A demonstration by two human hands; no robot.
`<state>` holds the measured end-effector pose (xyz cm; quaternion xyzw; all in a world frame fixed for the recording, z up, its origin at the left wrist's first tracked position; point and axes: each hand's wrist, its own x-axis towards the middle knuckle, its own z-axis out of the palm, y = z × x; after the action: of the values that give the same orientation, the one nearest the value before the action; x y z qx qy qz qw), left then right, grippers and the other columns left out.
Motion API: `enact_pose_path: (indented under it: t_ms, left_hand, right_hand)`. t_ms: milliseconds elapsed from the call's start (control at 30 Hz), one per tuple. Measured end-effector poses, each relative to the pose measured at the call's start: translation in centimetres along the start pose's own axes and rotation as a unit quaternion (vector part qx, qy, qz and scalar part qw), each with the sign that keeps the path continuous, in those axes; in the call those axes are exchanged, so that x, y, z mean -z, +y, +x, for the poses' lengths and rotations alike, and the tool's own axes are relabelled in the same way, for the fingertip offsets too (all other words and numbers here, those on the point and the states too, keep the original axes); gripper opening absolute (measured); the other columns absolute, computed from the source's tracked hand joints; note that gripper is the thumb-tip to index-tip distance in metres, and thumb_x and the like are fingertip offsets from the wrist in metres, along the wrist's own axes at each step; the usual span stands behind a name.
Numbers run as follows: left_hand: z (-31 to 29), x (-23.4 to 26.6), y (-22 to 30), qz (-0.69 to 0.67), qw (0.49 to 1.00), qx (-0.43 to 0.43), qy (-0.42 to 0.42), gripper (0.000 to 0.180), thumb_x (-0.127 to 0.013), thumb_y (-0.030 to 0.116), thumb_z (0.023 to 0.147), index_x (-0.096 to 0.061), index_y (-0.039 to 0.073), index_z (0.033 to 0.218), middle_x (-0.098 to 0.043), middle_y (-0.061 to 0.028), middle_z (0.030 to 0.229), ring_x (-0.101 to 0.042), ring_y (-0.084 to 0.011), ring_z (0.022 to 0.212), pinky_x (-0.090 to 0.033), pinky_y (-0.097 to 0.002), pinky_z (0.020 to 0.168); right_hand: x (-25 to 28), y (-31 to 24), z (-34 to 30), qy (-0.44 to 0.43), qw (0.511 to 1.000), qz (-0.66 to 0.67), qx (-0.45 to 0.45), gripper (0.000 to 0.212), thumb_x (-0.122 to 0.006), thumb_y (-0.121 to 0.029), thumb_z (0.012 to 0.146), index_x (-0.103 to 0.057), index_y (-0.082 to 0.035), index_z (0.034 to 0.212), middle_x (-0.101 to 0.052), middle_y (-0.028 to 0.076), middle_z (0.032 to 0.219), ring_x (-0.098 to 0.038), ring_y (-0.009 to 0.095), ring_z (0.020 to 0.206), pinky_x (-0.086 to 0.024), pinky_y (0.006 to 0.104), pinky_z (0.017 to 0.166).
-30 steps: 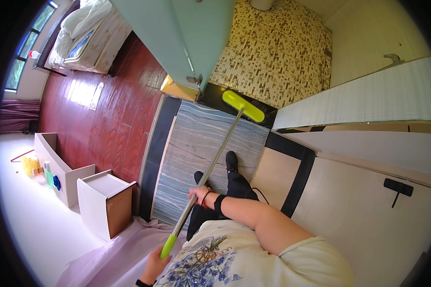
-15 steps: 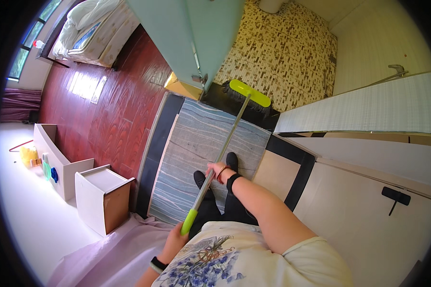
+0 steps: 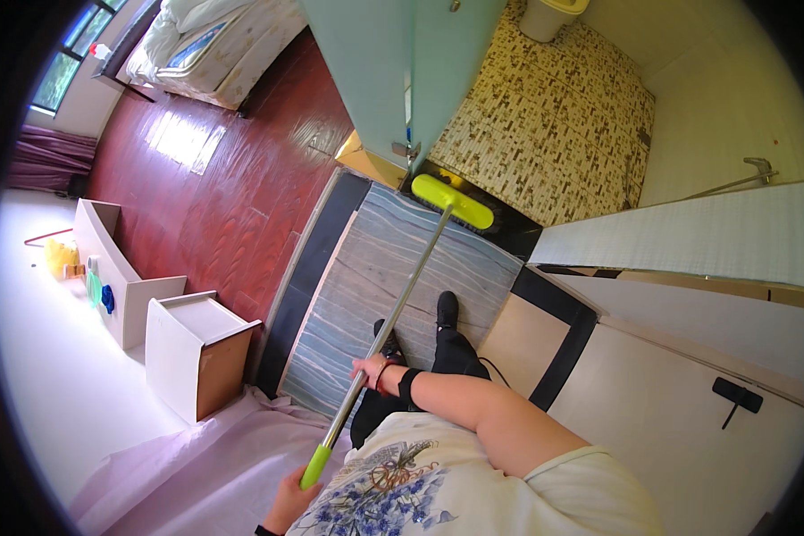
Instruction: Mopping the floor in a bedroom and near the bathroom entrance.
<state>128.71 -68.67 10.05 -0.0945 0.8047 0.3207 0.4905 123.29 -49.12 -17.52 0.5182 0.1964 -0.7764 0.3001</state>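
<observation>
A broom [image 3: 408, 288] with a lime-green head, a metal pole and a green grip slants across the view. Its head [image 3: 452, 202] lies at the far edge of a blue-grey striped mat [image 3: 348, 259], by a dark doorway sill [image 3: 509, 234]. At the near end, my left hand [image 3: 291, 497] is closed round the pole's green grip. My right hand [image 3: 372, 372] grips the metal part farther up, fingers wrapped about it. The bristles are mostly hidden under the head.
Past the sill lies a mosaic-patterned floor [image 3: 554, 125] with a toilet base [image 3: 545, 18]. A pale green door [image 3: 375, 71] stands at the doorway's left. Further left are red wood flooring [image 3: 232, 196], a small white cabinet [image 3: 174, 357] and a bed [image 3: 232, 54]. Right is a white door [image 3: 670, 384].
The broom head has come back from the sill onto the mat's far edge. Both hands have drawn the pole toward me and to the left, and my feet have shifted.
</observation>
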Motion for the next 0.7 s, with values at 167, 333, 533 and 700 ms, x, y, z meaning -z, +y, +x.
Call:
enact_pose_path:
  t_ms: [167,333,533,700]
  left_hand:
    - [0.3,-0.5,-2.3,0.004,1.0,0.003,-0.003,0.039,-0.061,0.014,0.07,-0.05,0.0,0.105,-0.058,-0.0136,0.084,-0.054,-0.0176,0.077,-0.042,-0.0288,0.07]
    - [2.1,-1.1,-0.4,-0.024,0.999,0.023,-0.043,0.042,-0.061,0.016,0.071,-0.048,0.001,0.109,-0.058,-0.0143,0.084,-0.055,-0.0214,0.077,-0.042,-0.0296,0.072]
    - [2.4,-2.1,-2.3,-0.082,0.994,0.023,-0.066,0.041,-0.061,0.013,0.071,-0.049,0.002,0.109,-0.058,-0.0139,0.085,-0.055,-0.0205,0.079,-0.042,-0.0296,0.073]
    - [0.8,-1.5,-1.7,-0.048,0.997,-0.022,-0.06,0.041,-0.061,0.012,0.07,-0.049,0.003,0.109,-0.059,-0.0144,0.085,-0.056,-0.0213,0.08,-0.042,-0.0304,0.072]
  right_hand:
    - [0.9,-1.2,0.2,-0.035,0.979,-0.192,-0.064,0.023,-0.053,-0.01,0.076,-0.046,0.005,0.092,-0.056,0.013,0.077,-0.06,0.026,0.067,-0.05,0.0417,0.046]
    - [0.9,-3.4,-0.6,0.022,0.994,-0.08,-0.076,0.015,-0.053,-0.013,0.079,-0.047,0.001,0.084,-0.055,0.013,0.076,-0.059,0.028,0.067,-0.051,0.0422,0.052]
    - [1.6,-3.0,-1.6,0.018,0.997,-0.055,-0.047,0.014,-0.056,-0.009,0.076,-0.046,0.001,0.079,-0.051,0.014,0.071,-0.057,0.031,0.07,-0.048,0.0487,0.063]
    - [2.2,-1.0,-1.7,0.006,0.997,-0.026,-0.07,0.013,-0.055,-0.007,0.076,-0.046,0.001,0.08,-0.05,0.014,0.074,-0.056,0.033,0.07,-0.046,0.0496,0.065]
